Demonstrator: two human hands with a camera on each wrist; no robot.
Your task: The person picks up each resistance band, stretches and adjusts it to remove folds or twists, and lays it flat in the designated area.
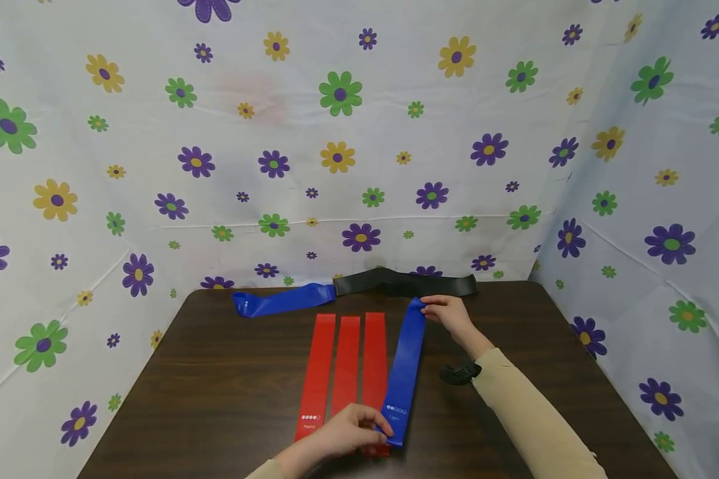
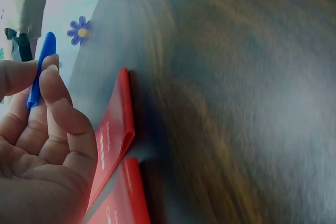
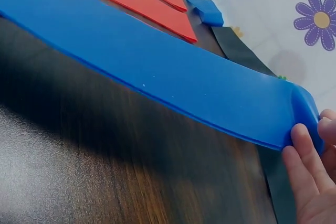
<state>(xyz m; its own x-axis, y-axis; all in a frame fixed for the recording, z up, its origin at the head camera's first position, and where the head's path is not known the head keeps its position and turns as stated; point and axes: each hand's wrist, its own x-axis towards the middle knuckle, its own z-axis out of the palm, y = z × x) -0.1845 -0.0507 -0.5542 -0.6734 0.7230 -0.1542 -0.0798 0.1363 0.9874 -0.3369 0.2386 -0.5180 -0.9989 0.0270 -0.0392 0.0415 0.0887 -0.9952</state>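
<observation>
Your L hand pinches near end of blue band | your R hand pinches far end | held above tbl, by red bands | if 1 pinch slips, it might flop onto them

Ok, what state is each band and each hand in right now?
Light-labelled blue resistance band: held between both hands, raised off the table
Three red resistance bands: lying flat, side by side
Rear blue resistance band: lying loose, unheld
Black banding: lying loose, unheld
Left hand: pinching the held band's near end
Right hand: pinching its far end
</observation>
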